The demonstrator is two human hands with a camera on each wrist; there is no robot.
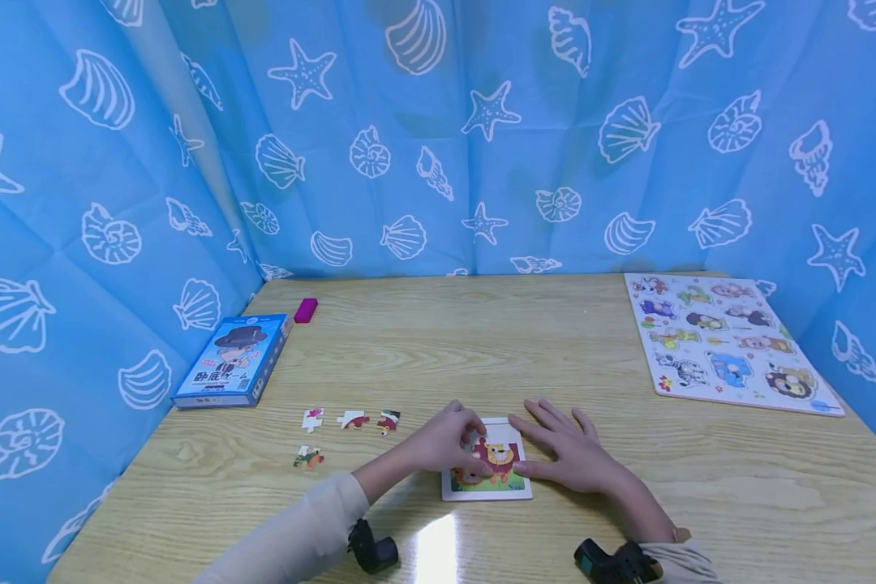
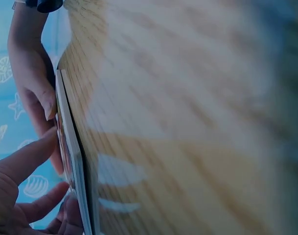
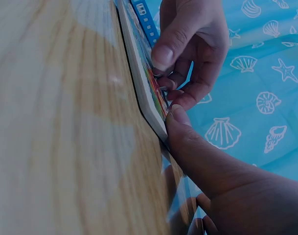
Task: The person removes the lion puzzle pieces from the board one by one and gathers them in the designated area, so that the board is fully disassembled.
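A small white-edged puzzle board [image 1: 487, 495] lies on the table, its picture showing a yellow-faced animal in red. From the left, my left hand [image 1: 445, 442] bends over it, thumb and fingertips around a red puzzle piece [image 1: 479, 448] at the picture's left part; the fingers partly hide that piece. My right hand [image 1: 573, 456] lies at the board's right side, fingers extended and spread, thumb at the edge. In the right wrist view the right thumb [image 3: 202, 152] touches the board's edge [image 3: 148, 110], and the left hand [image 3: 197, 49] is beyond. The left wrist view shows left fingertips along the board [image 2: 75, 152].
Several loose puzzle pieces, among them a white-and-red one [image 1: 353, 419] and a green-and-orange one [image 1: 309, 457], lie left of the board. Farther left are a blue box [image 1: 229, 361] and a magenta block [image 1: 306, 310]. A large animal board [image 1: 730, 341] lies at the right.
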